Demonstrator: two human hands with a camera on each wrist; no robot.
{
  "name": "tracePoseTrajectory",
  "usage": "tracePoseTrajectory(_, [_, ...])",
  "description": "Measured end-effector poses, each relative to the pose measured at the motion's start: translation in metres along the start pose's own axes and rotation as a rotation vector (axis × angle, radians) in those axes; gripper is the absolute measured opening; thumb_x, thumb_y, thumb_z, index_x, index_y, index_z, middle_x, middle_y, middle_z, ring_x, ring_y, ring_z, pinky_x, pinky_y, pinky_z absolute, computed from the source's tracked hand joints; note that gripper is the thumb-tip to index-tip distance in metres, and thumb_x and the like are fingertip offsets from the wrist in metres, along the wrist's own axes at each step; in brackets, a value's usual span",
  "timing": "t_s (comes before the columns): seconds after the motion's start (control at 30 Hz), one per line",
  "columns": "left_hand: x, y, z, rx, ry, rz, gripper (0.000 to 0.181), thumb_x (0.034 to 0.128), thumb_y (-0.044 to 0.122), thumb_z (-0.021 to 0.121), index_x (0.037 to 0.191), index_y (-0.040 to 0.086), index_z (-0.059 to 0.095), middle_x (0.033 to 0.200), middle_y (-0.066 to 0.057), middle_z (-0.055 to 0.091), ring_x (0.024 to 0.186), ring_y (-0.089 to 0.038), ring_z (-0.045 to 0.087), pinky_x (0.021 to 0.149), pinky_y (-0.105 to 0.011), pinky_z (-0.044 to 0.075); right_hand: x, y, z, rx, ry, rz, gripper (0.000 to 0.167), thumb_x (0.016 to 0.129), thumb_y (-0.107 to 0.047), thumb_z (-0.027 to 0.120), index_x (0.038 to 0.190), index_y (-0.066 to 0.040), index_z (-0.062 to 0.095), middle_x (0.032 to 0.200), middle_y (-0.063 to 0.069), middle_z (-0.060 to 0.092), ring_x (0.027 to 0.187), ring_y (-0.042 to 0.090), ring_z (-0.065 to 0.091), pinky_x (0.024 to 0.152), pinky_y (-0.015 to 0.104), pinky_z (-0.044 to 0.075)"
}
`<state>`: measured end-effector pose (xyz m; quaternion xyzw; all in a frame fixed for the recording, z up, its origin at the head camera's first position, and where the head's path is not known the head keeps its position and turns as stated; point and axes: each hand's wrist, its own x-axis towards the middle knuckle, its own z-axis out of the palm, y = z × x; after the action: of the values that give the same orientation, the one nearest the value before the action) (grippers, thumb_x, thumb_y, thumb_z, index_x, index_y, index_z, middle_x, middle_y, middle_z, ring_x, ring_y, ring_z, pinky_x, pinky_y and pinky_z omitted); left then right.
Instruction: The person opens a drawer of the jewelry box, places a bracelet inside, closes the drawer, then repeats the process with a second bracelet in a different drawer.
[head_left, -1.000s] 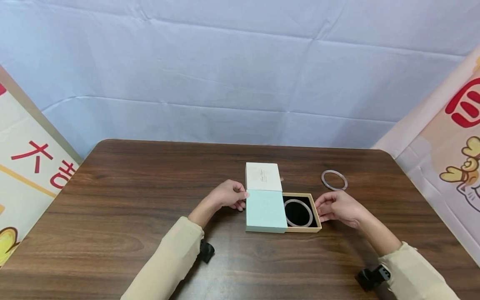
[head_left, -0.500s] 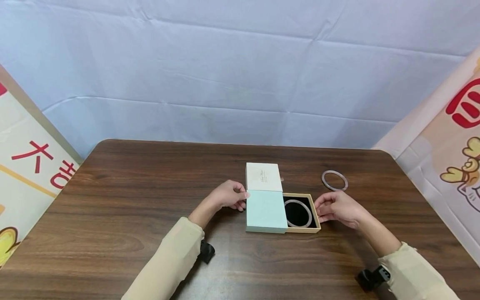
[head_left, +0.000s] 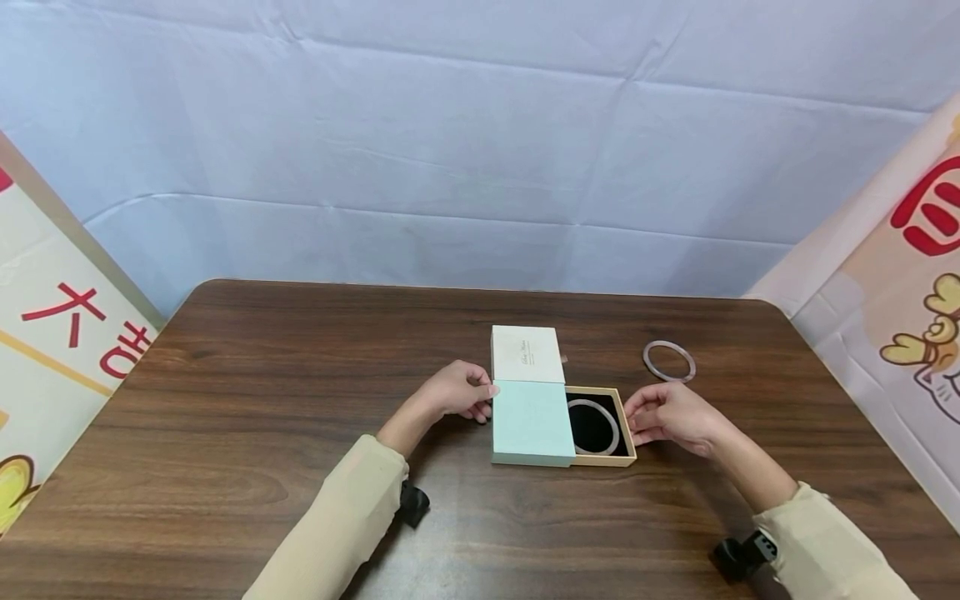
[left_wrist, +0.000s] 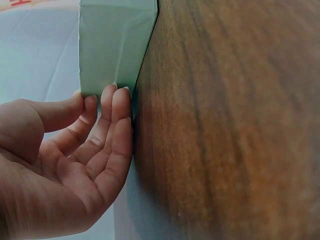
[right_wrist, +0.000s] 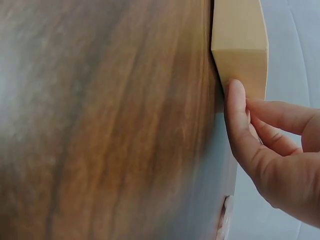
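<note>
A pale green box sleeve (head_left: 531,421) lies on the table, its tan-edged drawer (head_left: 628,423) partly out on the right. Inside the drawer, on black lining, sits a pale bangle (head_left: 615,433), its left part covered by the sleeve. My left hand (head_left: 459,390) touches the sleeve's left end with its fingertips, as the left wrist view shows on the green side wall (left_wrist: 115,47). At the drawer's right end, my right hand (head_left: 675,415) presses its fingertips against the tan wall (right_wrist: 240,65). Behind the right hand, a second bangle (head_left: 651,360) lies on the table.
A white box (head_left: 525,354) with small print adjoins the sleeve's far side. Everything lies on a dark wood table (head_left: 300,350), with a pale cloth backdrop (head_left: 450,150) behind. Printed banners flank it, one on the left (head_left: 60,367) and another on the right (head_left: 892,300).
The drawer has slid a little left into the sleeve, carrying its bangle further under the cover. My right hand has moved left with it; the left hand has stayed in place.
</note>
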<state>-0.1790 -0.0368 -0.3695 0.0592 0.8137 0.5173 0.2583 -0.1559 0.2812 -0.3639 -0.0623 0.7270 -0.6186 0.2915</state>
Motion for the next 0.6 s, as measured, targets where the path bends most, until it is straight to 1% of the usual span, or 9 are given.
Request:
tracePoseTrajectory(0.2, [-0.0005,0.0003,0.0002,0.000,0.001,-0.001,0.018,0.0922,0.011,0.055,0.078,0.000,0.058,0.066,-0.011,0.063,0.059,-0.017,0.063,0.058,-0.029,0.050,0.0011,-0.0019,0.0029,-0.007,-0.009,-0.001,0.009,0.083,0.014,0.050,0.089,0.010,0.056,0.077,0.010,0.058,0.072,0.018,0.060,0.069,0.036,0.052])
tracePoseTrajectory(0.6, [0.0002,0.0019,0.0011,0.006,0.006,-0.011,0.019,0.0925,0.011,0.055,0.078,0.000,0.057,0.066,-0.012,0.063,0.057,-0.017,0.062,0.056,-0.028,0.049,0.0031,-0.0028,0.0068,-0.005,0.000,-0.007,0.012,0.082,0.016,0.049,0.088,0.009,0.056,0.076,0.010,0.058,0.070,0.018,0.060,0.069,0.037,0.052])
